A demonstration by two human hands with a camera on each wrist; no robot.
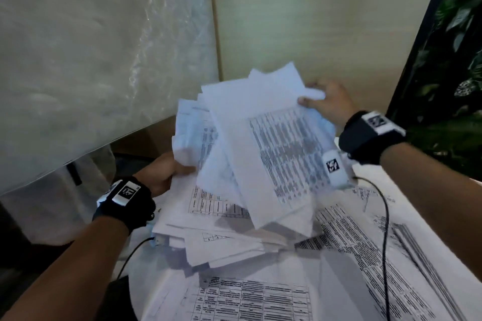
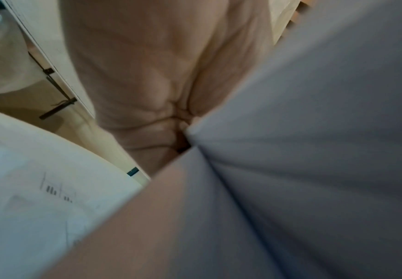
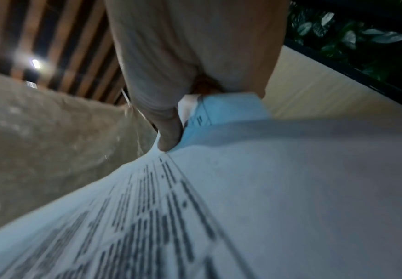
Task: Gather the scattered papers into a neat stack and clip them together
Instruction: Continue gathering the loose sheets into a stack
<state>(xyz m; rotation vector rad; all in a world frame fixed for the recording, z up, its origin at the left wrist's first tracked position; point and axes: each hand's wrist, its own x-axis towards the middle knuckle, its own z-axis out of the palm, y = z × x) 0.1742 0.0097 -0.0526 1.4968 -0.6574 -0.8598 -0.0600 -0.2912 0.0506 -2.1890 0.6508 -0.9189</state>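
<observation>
I hold a loose, uneven bundle of white printed paper sheets (image 1: 260, 143) lifted off the table, my left hand (image 1: 163, 171) gripping its near-left edge and my right hand (image 1: 327, 101) pinching its far corner. More white printed sheets (image 1: 339, 268) lie scattered beneath.

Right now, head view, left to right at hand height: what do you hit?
Bubble-wrapped panel → left hand holding the bundle's left edge → lifted bundle of papers → right hand pinching its far right corner → leafy plant wall.
</observation>
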